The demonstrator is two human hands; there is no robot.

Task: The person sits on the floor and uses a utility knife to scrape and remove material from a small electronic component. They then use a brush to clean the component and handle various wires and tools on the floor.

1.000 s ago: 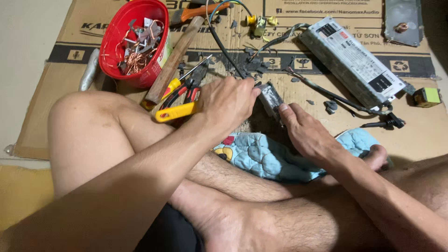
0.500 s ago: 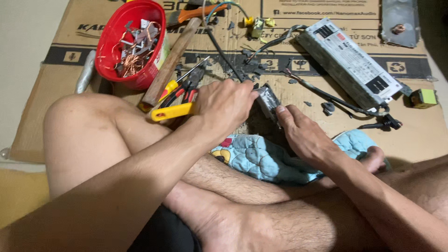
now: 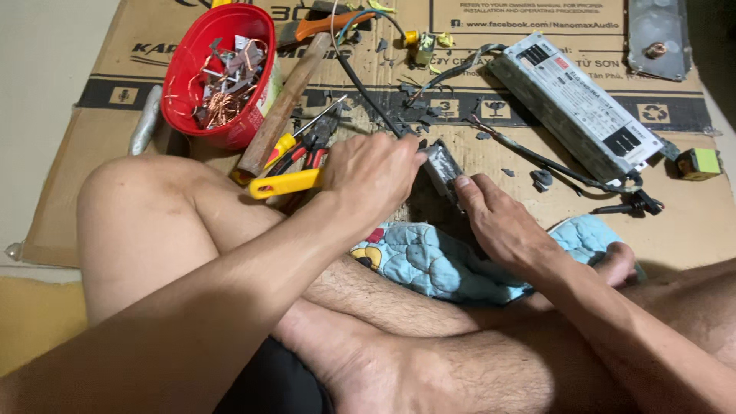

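My left hand [image 3: 373, 178] is closed around a yellow-handled tool [image 3: 285, 184], whose handle sticks out to the left; its tip is hidden behind the fingers. My right hand [image 3: 500, 224] pins a small dark grey module [image 3: 442, 169] on edge against the cardboard [image 3: 92, 138], thumb on its lower end. The left hand's fingertips touch the module's left side. Both hands work just beyond my crossed legs and a light blue quilted cloth [image 3: 429, 261].
A red bowl [image 3: 192, 61] of copper wire and metal scraps stands at the back left. Beside it lie a wooden-handled hammer [image 3: 284, 103] and red-handled pliers [image 3: 310, 149]. A long grey metal power unit [image 3: 575, 103] with black cables lies at the right, with a small yellow part [image 3: 698, 162] beyond it.
Both hands stay on the module and the tool; the left hand has shifted only slightly. The view has drifted a little.
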